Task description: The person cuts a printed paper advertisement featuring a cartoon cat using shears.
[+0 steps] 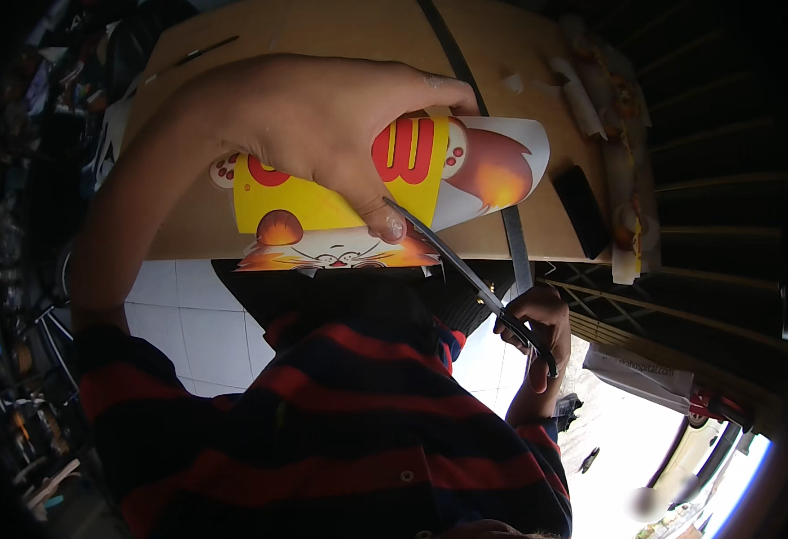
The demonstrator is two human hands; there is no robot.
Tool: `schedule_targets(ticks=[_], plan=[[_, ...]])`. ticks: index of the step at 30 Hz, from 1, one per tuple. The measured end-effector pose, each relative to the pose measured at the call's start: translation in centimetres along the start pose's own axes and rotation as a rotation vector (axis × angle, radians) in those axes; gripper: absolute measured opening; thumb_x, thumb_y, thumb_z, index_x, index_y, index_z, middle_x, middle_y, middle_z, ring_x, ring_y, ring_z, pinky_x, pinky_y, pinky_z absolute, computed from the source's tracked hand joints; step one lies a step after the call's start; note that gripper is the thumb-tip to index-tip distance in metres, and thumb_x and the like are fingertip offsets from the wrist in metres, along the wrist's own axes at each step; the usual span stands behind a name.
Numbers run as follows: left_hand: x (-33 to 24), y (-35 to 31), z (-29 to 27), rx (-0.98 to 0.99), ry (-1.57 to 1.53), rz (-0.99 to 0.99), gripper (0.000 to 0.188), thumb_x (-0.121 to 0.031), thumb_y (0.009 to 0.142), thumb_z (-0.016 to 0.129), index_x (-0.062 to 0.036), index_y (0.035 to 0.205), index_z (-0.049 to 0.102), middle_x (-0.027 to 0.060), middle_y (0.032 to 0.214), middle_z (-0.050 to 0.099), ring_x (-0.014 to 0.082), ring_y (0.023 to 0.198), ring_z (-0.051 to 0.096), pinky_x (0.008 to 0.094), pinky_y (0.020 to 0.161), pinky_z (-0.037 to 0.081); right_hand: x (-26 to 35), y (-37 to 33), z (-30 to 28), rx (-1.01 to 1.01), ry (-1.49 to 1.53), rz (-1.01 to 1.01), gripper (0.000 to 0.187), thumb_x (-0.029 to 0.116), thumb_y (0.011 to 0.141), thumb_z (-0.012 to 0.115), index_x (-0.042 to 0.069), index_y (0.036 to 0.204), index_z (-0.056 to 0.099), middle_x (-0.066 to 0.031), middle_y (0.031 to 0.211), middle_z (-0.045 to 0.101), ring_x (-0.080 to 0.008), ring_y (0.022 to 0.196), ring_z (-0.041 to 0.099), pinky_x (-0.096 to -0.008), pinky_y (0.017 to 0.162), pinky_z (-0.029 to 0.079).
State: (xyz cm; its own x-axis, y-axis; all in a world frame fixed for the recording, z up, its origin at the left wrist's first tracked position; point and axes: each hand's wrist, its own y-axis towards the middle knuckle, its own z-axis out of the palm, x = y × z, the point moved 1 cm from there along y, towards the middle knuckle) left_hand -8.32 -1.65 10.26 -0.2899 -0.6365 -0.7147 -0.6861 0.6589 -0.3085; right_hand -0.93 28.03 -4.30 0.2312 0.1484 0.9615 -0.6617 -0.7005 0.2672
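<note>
My left hand [308,117] grips a printed paper sheet [290,209], thumb on top and the other fingers reaching over its far edge. The sheet shows an upside-down cartoon animal with orange ears, paws and a tail around a yellow panel with red lettering. Its right end curls up and shows a white edge. In my right hand [546,328], at the lower right, are long-bladed scissors [466,272] with dark handles. Their blades slant up to the left, and the tips reach the sheet beside my left thumb. Whether the blades are parted is hard to tell.
A brown tabletop [340,27] lies beneath the sheet, crossed by a dark flat strip [452,40]. A black rectangular object [581,211] and printed paper offcuts [625,180] lie along its right side. A thin dark stick [205,50] rests at the far left.
</note>
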Motion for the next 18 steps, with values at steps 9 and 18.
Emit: schedule_targets(ticks=[9,18], plan=[[0.3,-0.3,-0.3,0.033,-0.176,0.155,0.084,-0.013,0.052,0.083,-0.0017,0.122,0.037,0.0126,0.106,0.053,0.0215,0.093,0.056,0.0281,0.083,0.048,-2.8,-1.6,-0.5,0.237,0.448,0.065,0.088,0.06,0.046,0.078,-0.016,0.08,0.054,-0.0122,0.053,0.053,-0.0123,0.036,0.05,-0.0173,0.033,0.036],[0.5,0.1,1.5,-0.136,-0.371,0.054,0.064,-0.017,0.066,0.077,0.0008,0.115,0.04,0.0093,0.101,0.055,0.0158,0.089,0.057,0.027,0.082,0.048,-1.8,-0.6,3.7,-0.258,0.3,-0.036,0.081,0.068,0.053,0.066,-0.01,0.074,0.058,-0.0047,0.048,0.052,-0.0099,0.035,0.049,-0.0178,0.033,0.036]])
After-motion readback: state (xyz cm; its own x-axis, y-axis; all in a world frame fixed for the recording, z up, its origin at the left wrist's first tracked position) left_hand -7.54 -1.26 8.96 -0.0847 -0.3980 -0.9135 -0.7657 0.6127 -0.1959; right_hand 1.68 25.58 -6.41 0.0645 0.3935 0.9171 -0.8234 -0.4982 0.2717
